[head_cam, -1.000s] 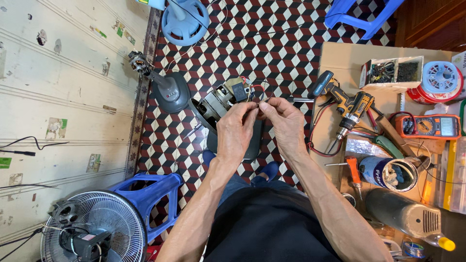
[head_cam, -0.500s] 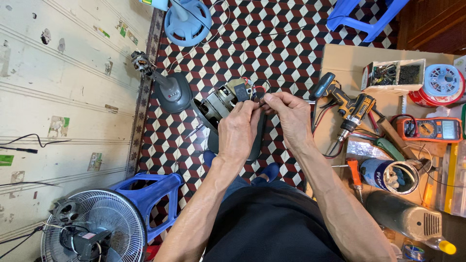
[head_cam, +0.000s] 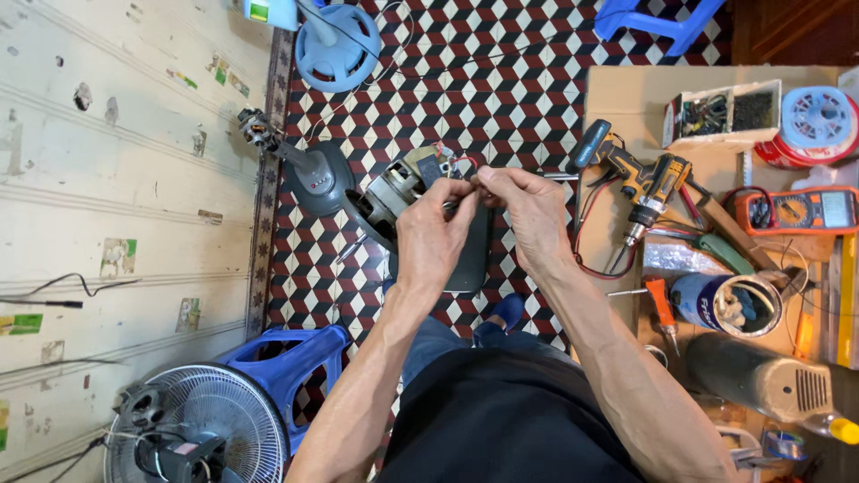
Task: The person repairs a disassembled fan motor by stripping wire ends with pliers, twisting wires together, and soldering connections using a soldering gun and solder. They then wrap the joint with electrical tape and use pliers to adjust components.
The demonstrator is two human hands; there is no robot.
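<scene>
Both hands (head_cam: 483, 210) slightly higher on fan motor (head_cam: 394, 192).

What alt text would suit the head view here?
Seen from above, a person's left hand and right hand pinch wires at a grey fan motor over checkered floor tiles; a cordless drill and multimeter lie on cardboard at right.

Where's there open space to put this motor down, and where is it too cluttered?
Bare tiled floor lies between the blue fan base and the cardboard sheet. The left hand and right hand hold the motor. Crowded: around the drill, multimeter and can.
</scene>
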